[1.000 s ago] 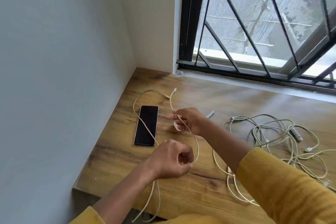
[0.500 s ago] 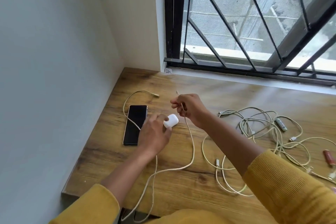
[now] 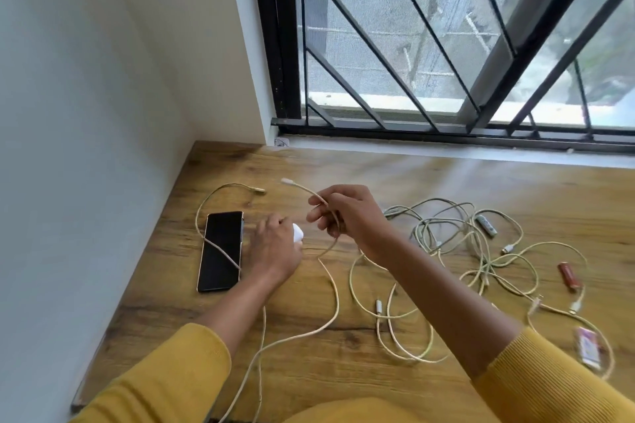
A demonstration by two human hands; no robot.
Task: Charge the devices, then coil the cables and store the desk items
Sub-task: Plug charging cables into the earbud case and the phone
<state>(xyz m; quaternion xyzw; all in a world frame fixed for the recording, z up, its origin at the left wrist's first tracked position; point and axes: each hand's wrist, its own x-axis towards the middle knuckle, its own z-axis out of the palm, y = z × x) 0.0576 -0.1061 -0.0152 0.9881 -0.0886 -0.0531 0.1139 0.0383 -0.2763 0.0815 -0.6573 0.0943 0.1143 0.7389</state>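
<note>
A black phone [image 3: 221, 249] lies face up at the desk's left side, with a white cable [image 3: 216, 244] draped across its screen. My left hand [image 3: 275, 249] grips a small white earbud case [image 3: 297, 233] on the wood just right of the phone. My right hand [image 3: 347, 213] pinches a second white cable [image 3: 302, 187] a little above the desk, its plug end pointing up and left. That cable trails down past my left arm to the desk's front edge.
A tangle of white cables [image 3: 460, 237] covers the desk's right half, with an inline adapter [image 3: 485, 225] among them. A red lighter-like item [image 3: 569, 275] and a small pink-white packet [image 3: 588, 350] lie at the far right. Wall on the left, barred window behind.
My left hand let go of the cable, reached forward and took the earbud case. My right hand lifted the plug end slightly and kept its hold.
</note>
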